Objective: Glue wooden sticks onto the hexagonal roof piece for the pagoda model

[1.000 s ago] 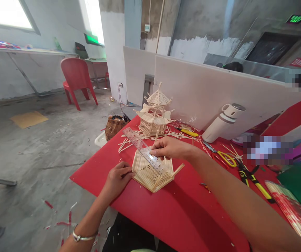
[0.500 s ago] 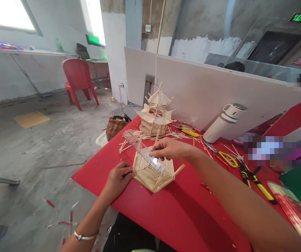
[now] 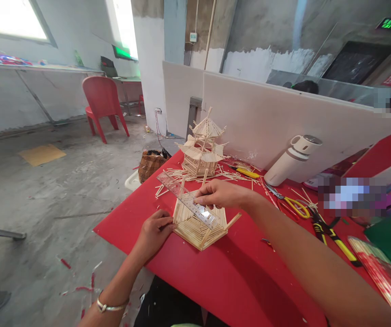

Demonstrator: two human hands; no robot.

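A hexagonal base [image 3: 191,234] of thin wooden sticks lies on the red table, with short posts standing at several of its corners. My right hand [image 3: 218,192] pinches a clear ruler [image 3: 170,183] between thumb and fingers, holding it slantwise over the base; whether the ruler touches the sticks I cannot tell. At the base's left corner, my left hand [image 3: 155,230] has its thumb and fingers closed on the edge. Just behind stands a small stick-built pagoda [image 3: 202,156] with tiered roofs, loose sticks [image 3: 170,176] scattered about its foot.
On the right lie a yellow-handled cutter [image 3: 247,172], scissors [image 3: 295,206], pliers [image 3: 341,245] and a bundle of sticks [image 3: 382,277]. A white flask [image 3: 289,161] leans near the white partition [image 3: 249,106]. The red table's [image 3: 123,231] left edge runs close to my left hand.
The ruler's far left end has dipped slightly. Both hands keep nearly the same places, and the base has not visibly moved on the table.
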